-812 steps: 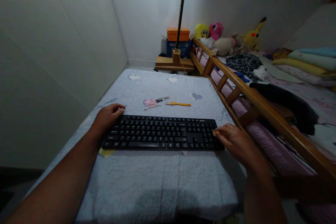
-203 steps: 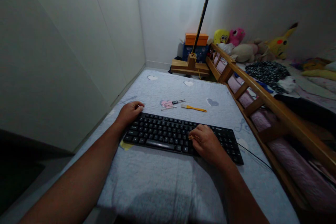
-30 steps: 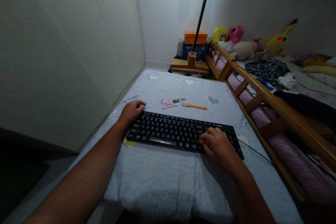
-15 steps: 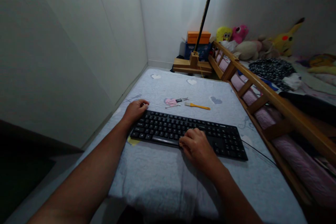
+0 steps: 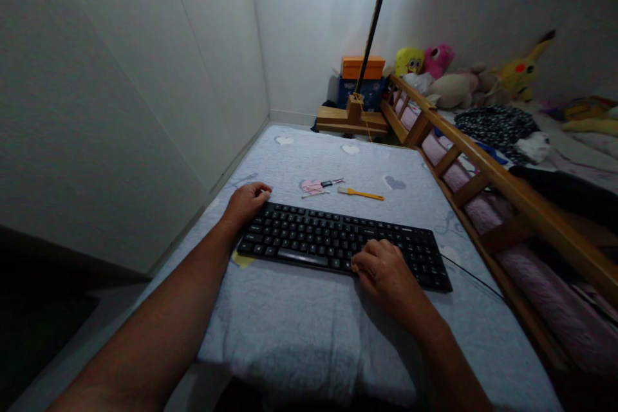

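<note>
The keyboard [image 5: 344,246] is gripped at its far-left corner by the left hand [image 5: 246,201]; the right hand [image 5: 385,268], fingers curled, rests on near keys. The keyboard could be skewed toward the brush [image 5: 360,193] if pushed unevenly.

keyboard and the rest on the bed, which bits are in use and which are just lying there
In use: keyboard, left hand at its far left corner, right hand on its keys.
Lying about: yellow brush, small tools, plush toys, orange box.

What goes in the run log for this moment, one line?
left hand: on keyboard far-left corner | right hand: on front-edge keys | yellow-handled brush: behind keyboard, untouched
</note>
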A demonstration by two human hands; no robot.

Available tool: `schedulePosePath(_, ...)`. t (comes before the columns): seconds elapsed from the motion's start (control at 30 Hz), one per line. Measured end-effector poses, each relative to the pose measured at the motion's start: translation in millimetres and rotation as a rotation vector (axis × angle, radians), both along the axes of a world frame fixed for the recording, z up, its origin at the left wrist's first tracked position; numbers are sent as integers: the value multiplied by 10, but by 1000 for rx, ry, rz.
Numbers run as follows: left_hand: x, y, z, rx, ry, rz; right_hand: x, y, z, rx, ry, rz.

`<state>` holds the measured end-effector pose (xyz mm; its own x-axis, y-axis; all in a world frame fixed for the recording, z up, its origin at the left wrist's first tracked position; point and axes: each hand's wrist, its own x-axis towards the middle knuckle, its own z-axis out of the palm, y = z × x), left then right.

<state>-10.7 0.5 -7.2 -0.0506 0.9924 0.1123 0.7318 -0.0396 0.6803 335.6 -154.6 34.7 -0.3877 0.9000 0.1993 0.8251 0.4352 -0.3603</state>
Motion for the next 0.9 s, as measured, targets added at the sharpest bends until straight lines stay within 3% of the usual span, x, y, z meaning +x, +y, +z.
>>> schedulePosePath(0.9, -1, -15, 19, 2, -13, -1, 416, -109, -39, -8, -72, -68)
